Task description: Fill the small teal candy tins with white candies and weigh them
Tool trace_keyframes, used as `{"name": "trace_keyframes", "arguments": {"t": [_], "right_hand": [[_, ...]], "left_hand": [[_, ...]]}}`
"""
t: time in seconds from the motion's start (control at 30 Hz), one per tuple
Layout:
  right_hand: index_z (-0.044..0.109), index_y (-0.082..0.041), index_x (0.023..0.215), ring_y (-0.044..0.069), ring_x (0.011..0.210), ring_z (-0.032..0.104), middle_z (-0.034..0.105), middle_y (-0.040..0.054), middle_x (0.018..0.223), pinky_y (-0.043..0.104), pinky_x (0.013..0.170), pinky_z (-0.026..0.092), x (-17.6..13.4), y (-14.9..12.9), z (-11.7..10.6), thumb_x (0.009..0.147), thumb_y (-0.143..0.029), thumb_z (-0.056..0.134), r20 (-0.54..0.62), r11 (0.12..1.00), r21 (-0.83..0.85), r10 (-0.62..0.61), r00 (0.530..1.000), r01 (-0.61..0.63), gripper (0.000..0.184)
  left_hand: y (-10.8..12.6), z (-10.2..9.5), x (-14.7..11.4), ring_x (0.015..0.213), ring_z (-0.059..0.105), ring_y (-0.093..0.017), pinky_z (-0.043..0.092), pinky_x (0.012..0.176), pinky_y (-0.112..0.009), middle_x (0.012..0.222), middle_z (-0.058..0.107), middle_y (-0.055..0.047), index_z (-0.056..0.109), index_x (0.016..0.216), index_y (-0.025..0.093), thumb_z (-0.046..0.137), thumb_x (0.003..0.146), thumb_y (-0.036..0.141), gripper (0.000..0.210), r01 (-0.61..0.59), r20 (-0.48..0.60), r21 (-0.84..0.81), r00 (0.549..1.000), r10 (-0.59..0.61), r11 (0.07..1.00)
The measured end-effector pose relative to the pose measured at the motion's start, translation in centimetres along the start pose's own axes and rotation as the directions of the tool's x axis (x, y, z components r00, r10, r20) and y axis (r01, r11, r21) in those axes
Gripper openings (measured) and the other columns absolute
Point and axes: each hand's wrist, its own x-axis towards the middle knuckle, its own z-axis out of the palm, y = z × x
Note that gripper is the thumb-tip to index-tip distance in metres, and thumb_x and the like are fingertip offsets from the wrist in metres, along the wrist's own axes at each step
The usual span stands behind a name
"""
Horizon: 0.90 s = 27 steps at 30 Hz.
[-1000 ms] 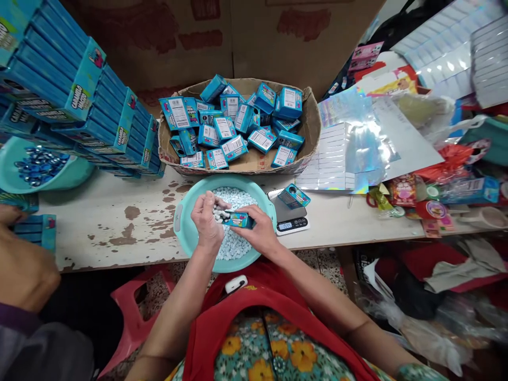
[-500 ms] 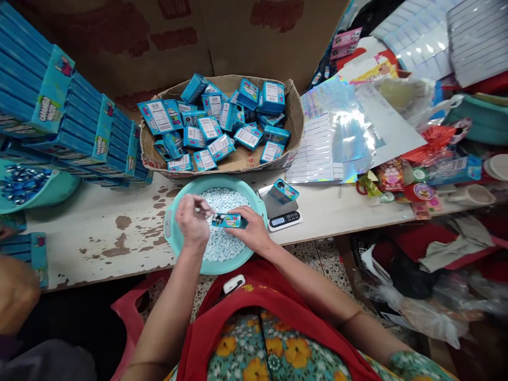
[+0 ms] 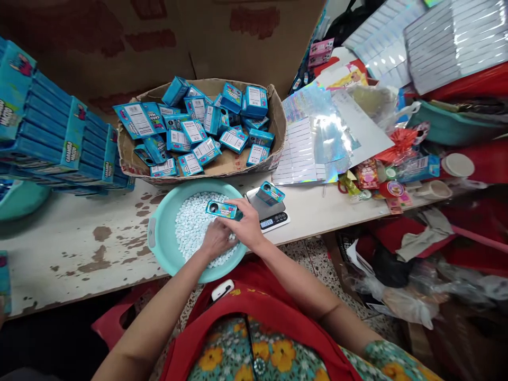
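Note:
My right hand (image 3: 249, 225) holds a small blue candy box (image 3: 221, 209) above the bowl, its printed narrow side facing up. Below it, my left hand (image 3: 217, 239) is down among small white candies (image 3: 193, 222). Its fingers are partly hidden by the candies and my right hand. The candies lie in a wide turquoise bowl (image 3: 162, 219) on the bench. Just right of the bowl is a digital scale (image 3: 274, 219), with another blue box (image 3: 270, 193) standing on it.
Behind the bowl, a cut-down cardboard box (image 3: 238, 168) holds many blue boxes. Stacked blue display cartons (image 3: 55, 143) rise at left, beside another turquoise bowl (image 3: 27, 198). Shiny label sheets (image 3: 301, 143) and assorted packets cover the right side. A red stool (image 3: 115, 317) is below.
My left hand has dropped from beside the box's end into the candies. The right hand still holds the box. The view has shifted, and the co-worker's hand at left has mostly gone from view.

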Motion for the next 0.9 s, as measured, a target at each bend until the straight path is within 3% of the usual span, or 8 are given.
{"name": "trace_keyframes", "arguments": {"t": [0.1, 0.23, 0.3, 0.37, 0.43, 0.5, 0.67, 0.9], "right_hand": [[0.064, -0.024, 0.102, 0.019, 0.098, 0.061, 0.064, 0.0038, 0.102, 0.033, 0.091, 0.048, -0.4, 1.4, 0.8, 0.07, -0.025, 0.075, 0.044, 1.0, -0.018, 0.02, 0.999, -0.019, 0.034], [0.064, -0.023, 0.102, 0.019, 0.096, 0.061, 0.063, 0.0041, 0.101, 0.033, 0.089, 0.049, -1.6, 2.0, 0.5, 0.071, -0.028, 0.075, 0.063, 0.999, -0.042, 0.031, 0.998, -0.029, 0.034], [0.064, -0.024, 0.103, 0.02, 0.097, 0.061, 0.063, 0.0042, 0.101, 0.035, 0.089, 0.048, -2.1, 2.3, 0.4, 0.072, -0.029, 0.074, 0.085, 0.997, -0.078, 0.035, 0.996, -0.028, 0.033], [0.064, -0.024, 0.102, 0.021, 0.096, 0.06, 0.064, 0.0044, 0.1, 0.036, 0.088, 0.048, -2.5, 2.5, 0.7, 0.072, -0.029, 0.073, 0.137, 0.993, -0.115, 0.035, 0.99, -0.019, 0.032], [0.064, -0.023, 0.102, 0.022, 0.095, 0.06, 0.064, 0.0048, 0.098, 0.036, 0.085, 0.049, -2.7, 2.4, 1.2, 0.072, -0.026, 0.073, 0.203, 0.989, -0.15, 0.036, 0.979, -0.005, 0.031], [0.064, -0.023, 0.1, 0.022, 0.093, 0.06, 0.064, 0.0046, 0.095, 0.036, 0.083, 0.049, -2.9, 1.9, 1.8, 0.07, -0.024, 0.073, 0.269, 0.984, -0.175, 0.031, 0.963, 0.017, 0.031], [0.064, -0.022, 0.103, 0.023, 0.094, 0.06, 0.064, 0.0054, 0.096, 0.036, 0.083, 0.048, -2.6, -0.3, 2.2, 0.07, -0.025, 0.074, 0.318, 0.982, -0.168, -0.025, 0.948, 0.083, 0.034], [0.065, -0.024, 0.1, 0.023, 0.093, 0.061, 0.065, 0.0045, 0.095, 0.036, 0.083, 0.049, -2.0, -0.9, 1.7, 0.069, -0.028, 0.077, 0.278, 0.986, -0.161, 0.005, 0.961, 0.041, 0.034]], "left_hand": [[-1.7, -0.9, -2.1, 0.099, 0.057, -0.029, 0.044, 0.082, -0.038, 0.107, 0.064, -0.012, 0.065, 0.101, 0.022, 0.056, 0.079, 0.036, 0.028, 0.163, 0.003, 0.05, 0.987, -0.164, 0.985], [-2.9, -2.6, -3.4, 0.077, 0.061, -0.021, 0.044, 0.071, -0.029, 0.078, 0.066, -0.004, 0.066, 0.079, 0.021, 0.059, 0.077, 0.037, 0.017, 0.355, -0.19, -0.367, 0.876, -0.443, 0.86], [-2.0, -4.0, -3.6, 0.063, 0.056, -0.016, 0.042, 0.06, -0.025, 0.065, 0.061, 0.0, 0.063, 0.069, 0.019, 0.064, 0.072, 0.038, 0.019, 0.299, -0.231, -0.664, 0.79, -0.568, 0.686], [-0.5, -5.6, -3.6, 0.049, 0.048, -0.011, 0.037, 0.049, -0.022, 0.059, 0.055, 0.002, 0.059, 0.065, 0.018, 0.067, 0.07, 0.038, 0.022, 0.144, -0.201, -0.886, 0.737, -0.645, 0.441], [1.2, -7.1, -3.3, 0.044, 0.046, -0.009, 0.035, 0.043, -0.021, 0.06, 0.055, 0.003, 0.056, 0.068, 0.018, 0.066, 0.072, 0.037, 0.022, -0.051, -0.179, -0.977, 0.731, -0.659, 0.209], [2.5, -8.3, -2.9, 0.048, 0.052, -0.01, 0.042, 0.047, -0.022, 0.063, 0.056, 0.002, 0.054, 0.071, 0.018, 0.064, 0.074, 0.035, 0.02, -0.222, -0.225, -0.971, 0.728, -0.647, 0.087], [3.6, -9.7, -2.1, 0.062, 0.063, -0.016, 0.052, 0.065, -0.033, 0.069, 0.059, 0.0, 0.055, 0.074, 0.017, 0.059, 0.078, 0.03, 0.015, -0.441, -0.422, -0.887, 0.653, -0.629, 0.137], [4.0, -10.5, -1.1, 0.055, 0.061, -0.014, 0.051, 0.055, -0.028, 0.066, 0.058, 0.002, 0.051, 0.075, 0.017, 0.063, 0.079, 0.036, 0.023, -0.387, -0.347, -0.917, 0.643, -0.682, 0.102]]}}
